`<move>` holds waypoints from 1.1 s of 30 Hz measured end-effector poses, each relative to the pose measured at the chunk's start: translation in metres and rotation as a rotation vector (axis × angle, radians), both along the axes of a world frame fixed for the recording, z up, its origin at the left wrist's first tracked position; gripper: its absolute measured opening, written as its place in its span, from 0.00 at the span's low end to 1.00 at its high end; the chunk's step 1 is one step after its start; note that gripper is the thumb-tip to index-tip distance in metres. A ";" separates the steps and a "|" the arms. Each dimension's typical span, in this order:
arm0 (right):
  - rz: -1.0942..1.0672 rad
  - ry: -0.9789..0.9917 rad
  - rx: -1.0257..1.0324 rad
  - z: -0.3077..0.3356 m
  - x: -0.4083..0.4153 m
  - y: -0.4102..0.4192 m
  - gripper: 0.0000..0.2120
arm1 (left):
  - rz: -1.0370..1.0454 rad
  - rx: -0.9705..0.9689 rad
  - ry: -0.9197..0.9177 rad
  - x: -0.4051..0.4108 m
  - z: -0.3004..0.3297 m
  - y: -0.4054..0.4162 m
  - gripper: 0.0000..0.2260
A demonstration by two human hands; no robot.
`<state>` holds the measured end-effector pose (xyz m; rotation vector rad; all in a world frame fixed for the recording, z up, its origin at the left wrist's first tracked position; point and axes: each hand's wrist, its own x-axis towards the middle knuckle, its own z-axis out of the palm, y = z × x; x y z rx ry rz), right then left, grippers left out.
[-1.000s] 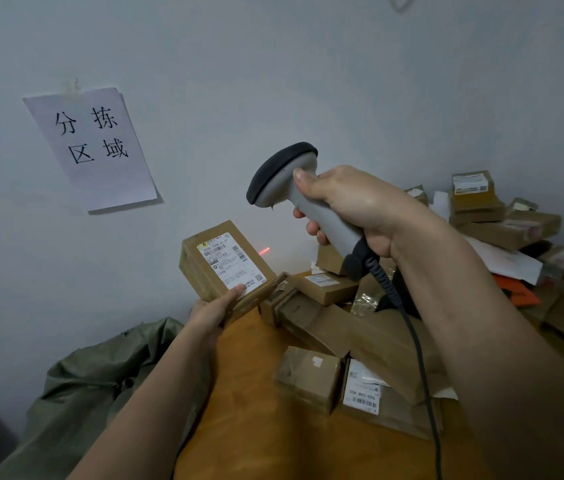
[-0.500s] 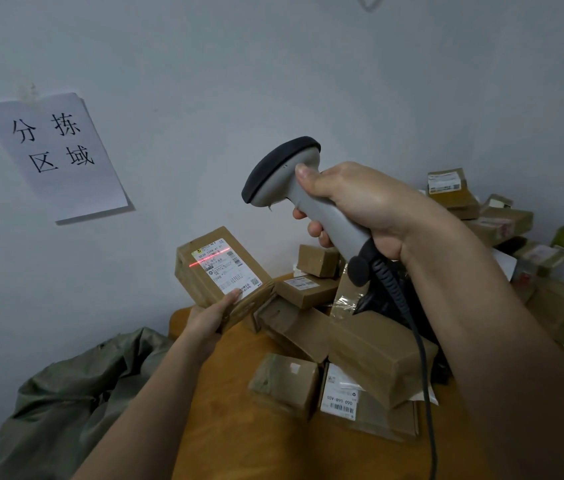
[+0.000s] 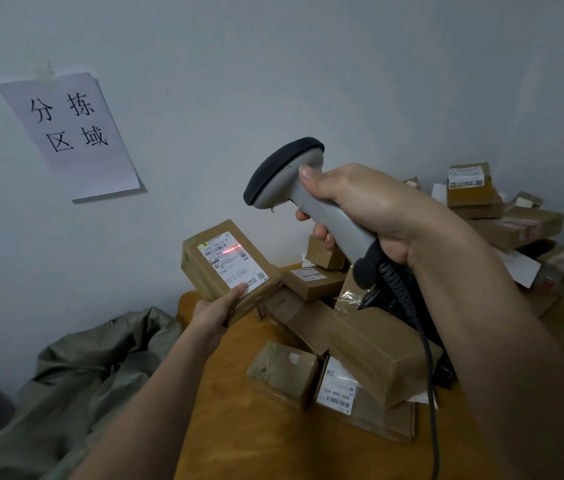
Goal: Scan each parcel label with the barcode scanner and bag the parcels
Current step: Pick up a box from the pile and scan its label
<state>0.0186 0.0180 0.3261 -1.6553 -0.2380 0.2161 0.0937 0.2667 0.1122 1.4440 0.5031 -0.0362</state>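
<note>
The red scan line (image 3: 231, 250), which a second ago was only a dot on the wall beside the parcel (image 3: 225, 268) and then crossed the label's (image 3: 232, 263) top left, now lies shorter at its upper right.

A paper sign (image 3: 69, 135) on the wall, upper left, reads "分拣区域". The held parcel's label (image 3: 232, 260) shows "T09B". A lower-centre parcel label (image 3: 336, 389), upside down, shows "060 060 A05".

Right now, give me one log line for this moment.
step: scanning | left hand: holds parcel, label up | right hand: aims scanner | red line on label | bag: left of table
</note>
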 end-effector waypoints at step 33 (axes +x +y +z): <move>0.140 0.118 0.059 -0.019 0.051 0.204 0.18 | 0.003 0.009 0.011 0.008 -0.022 0.189 0.27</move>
